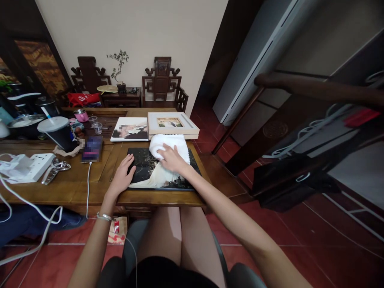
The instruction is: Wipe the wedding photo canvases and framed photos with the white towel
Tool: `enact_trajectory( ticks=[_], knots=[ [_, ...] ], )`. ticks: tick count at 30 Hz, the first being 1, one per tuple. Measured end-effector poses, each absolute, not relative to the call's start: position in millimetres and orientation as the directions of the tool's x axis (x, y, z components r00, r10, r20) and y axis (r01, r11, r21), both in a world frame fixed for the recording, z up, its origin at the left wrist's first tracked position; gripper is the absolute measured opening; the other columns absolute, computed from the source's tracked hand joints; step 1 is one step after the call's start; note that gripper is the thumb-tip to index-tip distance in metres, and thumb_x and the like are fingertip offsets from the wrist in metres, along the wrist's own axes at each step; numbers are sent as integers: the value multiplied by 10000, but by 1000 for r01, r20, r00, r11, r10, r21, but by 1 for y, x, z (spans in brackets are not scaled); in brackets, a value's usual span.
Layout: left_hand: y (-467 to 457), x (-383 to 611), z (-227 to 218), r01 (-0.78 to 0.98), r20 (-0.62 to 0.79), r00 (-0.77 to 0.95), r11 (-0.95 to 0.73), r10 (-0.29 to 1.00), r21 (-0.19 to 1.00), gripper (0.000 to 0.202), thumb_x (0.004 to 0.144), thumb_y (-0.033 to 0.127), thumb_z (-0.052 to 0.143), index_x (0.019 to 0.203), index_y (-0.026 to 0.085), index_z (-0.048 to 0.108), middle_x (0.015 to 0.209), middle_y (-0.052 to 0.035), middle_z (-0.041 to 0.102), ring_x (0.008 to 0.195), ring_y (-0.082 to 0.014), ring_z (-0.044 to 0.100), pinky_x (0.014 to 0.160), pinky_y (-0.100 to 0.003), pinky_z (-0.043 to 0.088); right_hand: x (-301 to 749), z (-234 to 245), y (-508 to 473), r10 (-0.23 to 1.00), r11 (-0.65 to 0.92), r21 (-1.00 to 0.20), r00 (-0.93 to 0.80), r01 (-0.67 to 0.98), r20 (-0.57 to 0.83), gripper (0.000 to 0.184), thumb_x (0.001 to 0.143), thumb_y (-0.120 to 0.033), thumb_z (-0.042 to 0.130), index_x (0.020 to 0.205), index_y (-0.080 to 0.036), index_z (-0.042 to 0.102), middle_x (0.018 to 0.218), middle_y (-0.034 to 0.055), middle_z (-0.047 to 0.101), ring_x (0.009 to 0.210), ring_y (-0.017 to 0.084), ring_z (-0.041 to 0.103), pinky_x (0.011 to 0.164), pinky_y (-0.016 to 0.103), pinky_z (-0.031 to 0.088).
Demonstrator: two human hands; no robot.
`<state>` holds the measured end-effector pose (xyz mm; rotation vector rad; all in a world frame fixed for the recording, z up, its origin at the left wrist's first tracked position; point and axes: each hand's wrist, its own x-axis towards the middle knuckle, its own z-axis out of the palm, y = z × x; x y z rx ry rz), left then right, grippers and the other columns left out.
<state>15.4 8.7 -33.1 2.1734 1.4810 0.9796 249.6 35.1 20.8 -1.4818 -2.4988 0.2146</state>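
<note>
White folded cloth lies on the far right part of one dark glossy photo panel at the near edge of the wooden tabletop. The right hand presses on the cloth, its grip spread flat. The left hand rests on the panel's left edge, grip also spread. Behind lie one white photo canvas and one cream framed picture. To their left stand two clear plastic cups and one lidded dark cup with a straw, its contents hidden.

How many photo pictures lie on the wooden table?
3: a dark picture under the left hand and the cloth, a white-edged picture behind it to the left, a framed picture behind it to the right. Clutter may hide more.
</note>
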Motion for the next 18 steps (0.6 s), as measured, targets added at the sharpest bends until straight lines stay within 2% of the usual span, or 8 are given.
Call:
enact_trajectory(
  ticks=[3,6,10,14,18],
  knots=[
    [9,15,-34,677,363,223,-411,905,610,487,919,361,401,1331,125,508,1459,-145,443,1391,-234,351,1159,-458,252,243,19,20,874,487,-230,-466,843,139,399,829,-69,452,1200,-127,590,1435,186,438,1392,377,251,1027,726,203],
    [9,16,-34,678,363,221,-410,905,610,482,920,361,400,1325,124,512,1456,-150,447,1392,-236,350,1159,-458,252,241,18,-29,828,559,-234,-545,795,130,381,801,-75,478,1141,-150,630,1470,158,404,1404,382,216,1041,734,166],
    [8,17,-34,684,366,213,-406,906,606,478,924,365,392,1325,134,512,1454,-142,452,1391,-226,351,1162,-446,250,245,30,-98,738,653,-312,-672,690,59,387,738,-51,493,1064,-168,666,1476,128,405,1421,375,178,1086,704,128],
    [9,17,-35,684,364,209,-402,908,610,472,925,369,395,1328,151,510,1457,-130,451,1391,-224,352,1160,-448,251,248,40,-108,701,660,-395,-712,639,20,396,715,-27,475,1035,-172,658,1377,146,514,1406,339,253,1093,662,193],
    [9,16,-36,678,360,219,-407,907,612,493,924,362,389,1335,112,497,1464,-154,434,1398,-224,338,1164,-439,246,243,38,-51,761,624,-327,-647,710,48,403,788,-54,447,1155,-136,592,1245,193,590,1361,330,339,1052,639,267]
  ],
)
